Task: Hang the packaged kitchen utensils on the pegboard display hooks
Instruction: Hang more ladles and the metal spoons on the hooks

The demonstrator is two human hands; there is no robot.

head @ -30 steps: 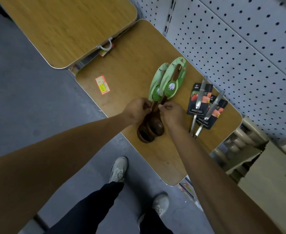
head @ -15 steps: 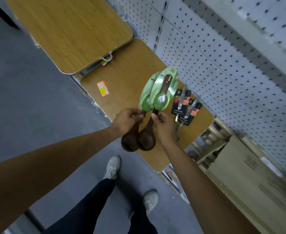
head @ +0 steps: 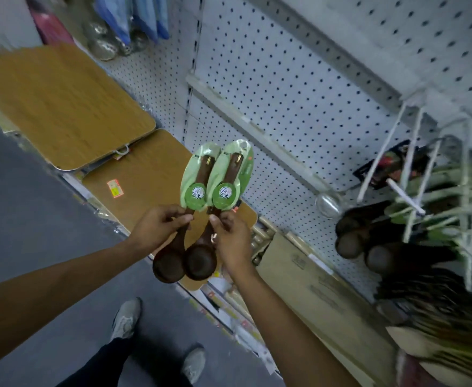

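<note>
two dark wooden spoons on pale green oval backing cards, the left spoon (head: 193, 191) and the right spoon (head: 223, 188), are held side by side in the air in front of the white perforated pegboard (head: 285, 79), above the wood-grain tabletop (head: 145, 177). the left hand (head: 156, 227) pinches the left spoon's handle just below its card; the right hand (head: 229, 236) pinches the right spoon's handle likewise. the bowls hang down and touch each other. the white wire display hooks (head: 413, 169), well apart to the right, already carry similar dark spoons (head: 368, 241). likely risks: each grip is a light pinch on a smooth handle, so a spoon could swivel or slip during the reach; the card hang holes, at the far top ends, could miss a hook tip or tear; crowded hooks could knock hung stock loose.
</note>
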